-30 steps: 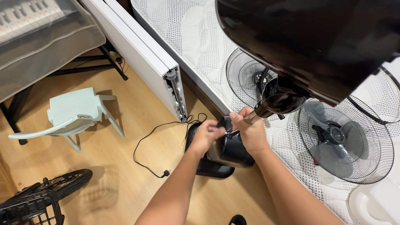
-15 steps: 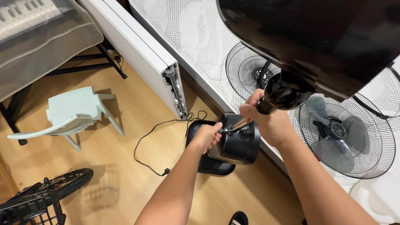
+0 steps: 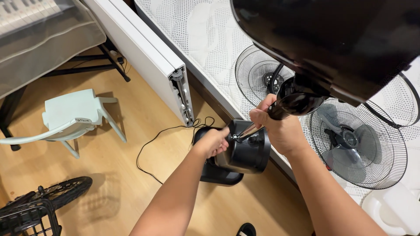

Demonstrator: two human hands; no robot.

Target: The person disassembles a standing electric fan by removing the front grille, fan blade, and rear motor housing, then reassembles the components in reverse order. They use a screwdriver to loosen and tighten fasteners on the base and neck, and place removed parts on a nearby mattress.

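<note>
Head view, seen from above the floor beside the mattress (image 3: 205, 39). My right hand (image 3: 280, 129) is clenched around the black pole (image 3: 280, 107) of the fan stand, just below the glossy dark base plate (image 3: 332, 39) that fills the upper right of the view; compared with a second ago this hand has risen and shifted toward the mattress edge, taking the pole with it. My left hand (image 3: 214, 142) grasps the rim of the black motor housing (image 3: 247, 150), which now hangs a little farther from the mattress edge than before and hides more of the black foot piece (image 3: 218, 175) lying on the wooden floor beneath it. A short metal rod (image 3: 245, 132) bridges the two hands. In my judgement the housing and pole are being turned or drawn against each other, so the joint is mid-adjustment rather than settled. On the mattress, two wire fan grilles (image 3: 258, 74) and the bladed grille (image 3: 356, 142) lie unmoved. A black cable (image 3: 151, 146) trails from the housing side across the floor.
</note>
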